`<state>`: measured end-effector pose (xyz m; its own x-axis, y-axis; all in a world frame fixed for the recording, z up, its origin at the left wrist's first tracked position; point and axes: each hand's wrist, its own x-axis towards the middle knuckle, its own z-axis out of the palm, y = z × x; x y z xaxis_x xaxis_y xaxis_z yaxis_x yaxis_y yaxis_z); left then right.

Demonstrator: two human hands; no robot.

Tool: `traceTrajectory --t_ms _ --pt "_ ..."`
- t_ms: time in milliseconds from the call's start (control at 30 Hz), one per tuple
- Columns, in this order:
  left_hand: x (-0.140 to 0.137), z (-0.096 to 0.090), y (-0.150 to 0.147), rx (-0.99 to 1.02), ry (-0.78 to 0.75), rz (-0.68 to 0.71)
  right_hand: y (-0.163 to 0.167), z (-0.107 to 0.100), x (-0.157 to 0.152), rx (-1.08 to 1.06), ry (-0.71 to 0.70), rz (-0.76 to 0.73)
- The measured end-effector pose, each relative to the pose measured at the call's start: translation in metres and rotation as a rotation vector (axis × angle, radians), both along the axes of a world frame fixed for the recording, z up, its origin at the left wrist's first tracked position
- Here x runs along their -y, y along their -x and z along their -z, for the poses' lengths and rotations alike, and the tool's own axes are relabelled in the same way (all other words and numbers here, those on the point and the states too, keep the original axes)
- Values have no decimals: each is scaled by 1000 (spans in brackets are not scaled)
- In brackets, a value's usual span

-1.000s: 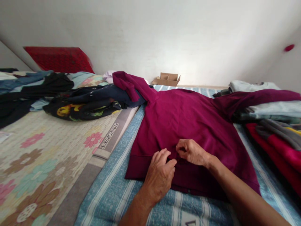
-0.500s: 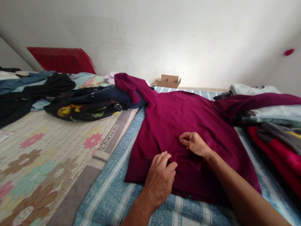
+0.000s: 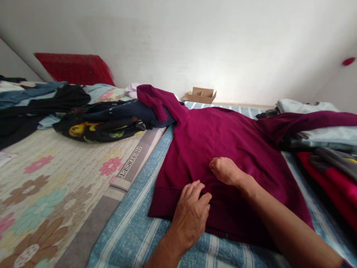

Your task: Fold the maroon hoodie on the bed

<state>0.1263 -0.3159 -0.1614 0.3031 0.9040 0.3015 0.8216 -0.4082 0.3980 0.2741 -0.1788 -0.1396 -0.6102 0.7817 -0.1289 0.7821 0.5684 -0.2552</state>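
sweatshirt [image 3: 223,137] on sheet [image 3: 122,227], clothes stack [image 3: 330,160] r, box [image 3: 206,98] bhnd, mat [image 3: 78,163] l

From where I stand, the top [image 3: 192,149] is deep plum and long-sleeved, spread out on a blue striped sheet [image 3: 125,227], its wide hem band [image 3: 163,203] at the near end. Soft wrinkles cross the body. One sleeve [image 3: 158,98] bends over dark clothes [image 3: 117,111] on the left; the other sleeve [image 3: 315,121] stretches out over a folded pile [image 3: 331,134].

The right edge cuts off one maroon sleeve [image 3: 320,119].
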Motion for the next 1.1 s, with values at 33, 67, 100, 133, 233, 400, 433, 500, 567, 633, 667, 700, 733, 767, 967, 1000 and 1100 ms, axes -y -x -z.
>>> traceTrajectory --t_ms 33,67,100,133,233,400,433,500,567,633,667,700,733,767,967,1000,1100 --pt "0 0 0 -1 -1 -1 2 1 1 0 -6 6" --pt "0 0 0 -2 -3 -1 3 2 1 -7 -10 14" --pt "0 -1 0 -3 -3 0 3 3 2 -19 -10 23" --pt "0 -1 0 -4 -4 2 3 3 1 -38 -5 32" --pt "0 -2 1 -5 -6 4 -3 6 -2 -138 38 61" --pt "1 -2 0 1 -1 -1 -24 16 -12 -380 178 109" --pt "1 -1 0 3 1 -3 -27 19 -14 -417 201 115" --pt "1 -1 0 5 4 -5 -31 23 -15 -467 231 118" --pt "1 -2 -1 2 5 -5 -32 25 -15 -480 237 106" --pt "0 -2 -1 -2 3 -7 -29 23 -14 -461 221 80" --pt "0 -2 -1 -3 2 -8 -27 22 -13 -442 206 64" --pt "0 -2 -1 -3 2 -7 -25 19 -13 -419 188 47" --pt "0 -2 -1 -3 3 -5 -23 16 -12 -392 169 29" --pt "0 -2 -1 -2 3 -4 -21 13 -11 -362 152 11" --pt "1 -2 -1 -5 -11 -9 -12 -3 -7 -139 65 -64" --pt "1 -2 -1 -4 -13 -9 -11 -4 -6 -102 51 -67" --pt "1 -2 -1 0 -17 -7 -6 -6 -5 -6 13 -55"
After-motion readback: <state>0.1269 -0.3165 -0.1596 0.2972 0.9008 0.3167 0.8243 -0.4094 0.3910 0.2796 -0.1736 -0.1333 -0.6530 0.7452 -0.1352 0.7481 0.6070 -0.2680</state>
